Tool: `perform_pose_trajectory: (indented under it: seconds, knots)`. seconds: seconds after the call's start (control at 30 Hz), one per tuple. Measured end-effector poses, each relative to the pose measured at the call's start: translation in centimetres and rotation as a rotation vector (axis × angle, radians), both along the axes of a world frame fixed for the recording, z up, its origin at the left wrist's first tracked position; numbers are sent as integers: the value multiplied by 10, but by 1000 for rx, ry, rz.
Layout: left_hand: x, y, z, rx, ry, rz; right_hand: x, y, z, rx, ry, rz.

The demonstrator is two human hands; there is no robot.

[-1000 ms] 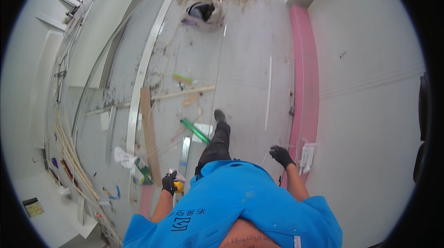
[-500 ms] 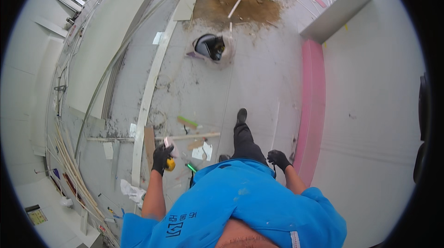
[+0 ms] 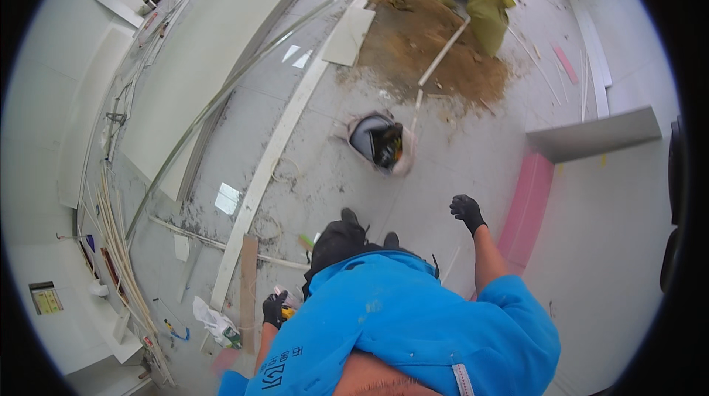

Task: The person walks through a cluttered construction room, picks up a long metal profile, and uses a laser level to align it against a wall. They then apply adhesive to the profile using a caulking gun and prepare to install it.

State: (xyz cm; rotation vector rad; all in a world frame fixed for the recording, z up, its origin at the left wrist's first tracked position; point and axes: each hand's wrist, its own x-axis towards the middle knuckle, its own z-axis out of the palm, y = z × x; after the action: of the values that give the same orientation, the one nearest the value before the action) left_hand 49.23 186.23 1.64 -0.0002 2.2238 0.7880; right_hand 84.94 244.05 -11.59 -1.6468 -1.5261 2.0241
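My left hand, in a black glove, hangs low beside my blue top. It is closed around a rounded yellow tape measure, partly hidden by the hand. A pale pinkish object shows at its fingers, too small to name. My right hand, also gloved in black, is held out to the right over the floor with its fingers curled in; nothing shows in it. Ahead of me on the floor stands an open-topped, light-coloured bag with dark and yellow items inside.
A sand pile with green sacks lies farther ahead. Long white boards and a large panel run along the left. Thin strips are heaped at far left. A pink board and grey panel line the right wall.
I have stepped forward, and the bag and sand pile appear nearer. My right hand has swung forward and up; my left hand has swung back toward my side, keeping hold of the tape measure.
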Motion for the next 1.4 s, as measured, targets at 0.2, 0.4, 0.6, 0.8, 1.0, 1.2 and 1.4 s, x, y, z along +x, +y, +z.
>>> perform_pose_trajectory:
  seconds: [0.2,0.4,0.6,0.8,1.0,1.2,1.4]
  knots:
    - [-96,31,-137,-116,161,-320,-99,57,-54,173,-62,319]
    - [-255,195,-45,139,-65,320,-234,71,20,19,-190,441]
    - [-392,304,-47,348,-84,411,-313,153,4,217,-189,643]
    - [-476,384,-44,367,-64,450,-395,277,-86,902,-83,1277]
    - [-556,454,-27,76,-42,279,-596,375,-2,63,-45,378]
    - [-651,543,-40,79,-84,298,-733,471,57,247,18,405]
    - [-769,627,-70,-43,-22,29,-780,537,6,255,-19,342]
